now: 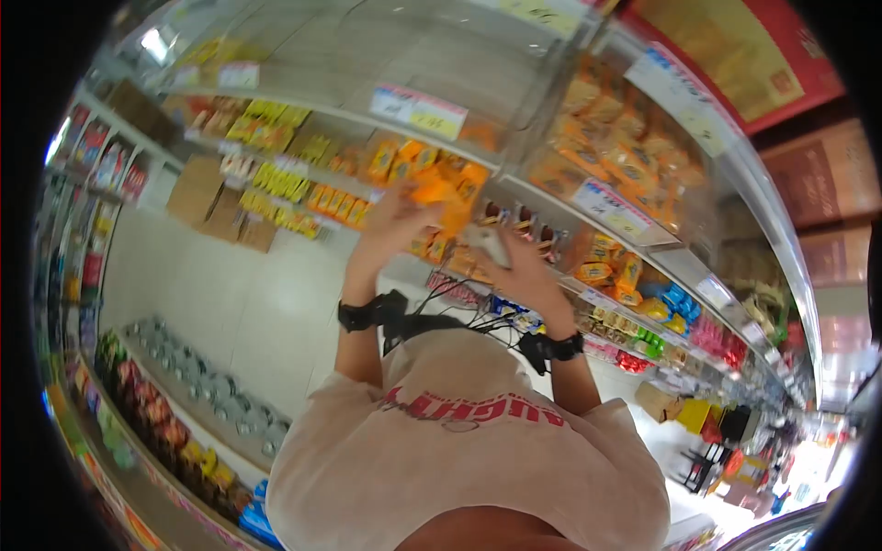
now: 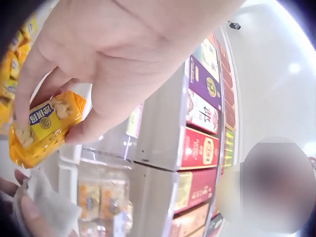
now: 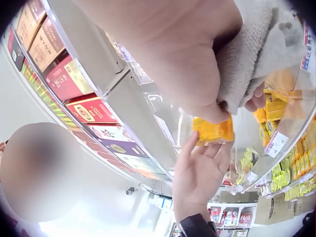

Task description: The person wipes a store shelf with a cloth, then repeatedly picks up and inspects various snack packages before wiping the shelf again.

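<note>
My left hand (image 1: 395, 230) pinches a small orange packaged snack (image 2: 47, 126) between thumb and fingers, its printed face showing in the left wrist view. A crumpled grey-white cloth (image 3: 252, 54) is gripped in my right hand (image 1: 524, 271). Both hands are raised close together in front of the shelf, with the cloth just beside the packet. In the right wrist view the packet's yellow-orange back lies over the left hand's fingers, and the right hand overlaps its upper edge. More orange packets (image 1: 381, 161) lie in the shelf bin behind the left hand.
Clear-fronted shelf bins with price tags (image 1: 418, 110) run across the front. Bagged snacks (image 1: 611, 138) fill the bin at upper right. Red gift boxes (image 2: 199, 148) stand on top. A cardboard box (image 1: 207, 202) sits on the floor at left, and a low shelf of goods (image 1: 197, 386) lies behind.
</note>
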The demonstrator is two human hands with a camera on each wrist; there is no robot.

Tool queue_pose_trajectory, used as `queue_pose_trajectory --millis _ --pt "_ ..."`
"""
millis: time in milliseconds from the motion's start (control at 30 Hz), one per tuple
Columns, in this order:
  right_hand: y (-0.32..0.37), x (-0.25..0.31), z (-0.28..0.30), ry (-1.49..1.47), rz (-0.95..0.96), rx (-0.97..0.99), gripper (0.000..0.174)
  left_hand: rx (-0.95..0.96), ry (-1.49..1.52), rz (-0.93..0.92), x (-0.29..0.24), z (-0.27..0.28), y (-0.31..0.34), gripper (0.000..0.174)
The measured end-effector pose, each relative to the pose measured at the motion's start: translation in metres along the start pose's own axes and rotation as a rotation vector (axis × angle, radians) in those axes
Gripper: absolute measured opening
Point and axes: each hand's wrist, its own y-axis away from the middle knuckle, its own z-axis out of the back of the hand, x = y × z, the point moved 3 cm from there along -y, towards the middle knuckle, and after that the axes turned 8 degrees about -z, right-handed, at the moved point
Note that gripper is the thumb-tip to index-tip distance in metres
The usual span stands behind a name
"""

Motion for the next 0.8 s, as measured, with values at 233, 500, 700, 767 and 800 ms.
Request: queue_pose_trajectory --millis 233,500,700,767,800 --pt "0.005 0.028 -0.003 -0.105 -0.012 0.018 0.039 -0.251 -0.155 -0.073 0.045 0.045 -0.062 0.093" --pt "0.072 0.011 0.053 -0.157 -0.095 -0.234 0.034 -0.056 -0.521 0.02 0.067 0.037 -0.081 0.114" --pt "0.122 0.008 0.117 -0.267 -0.165 -0.351 0.036 -0.151 -0.889 -0.396 0.145 0.11 -0.143 0.089" --pt "0.136 0.003 0.133 -0.269 -0.175 -0.364 0.036 -0.191 -1.047 -0.573 0.163 0.133 -0.151 0.081" --pt "0.143 -0.002 0.14 -0.272 -0.183 -0.368 0.036 -0.23 -1.16 -0.668 0.158 0.133 -0.151 0.075"
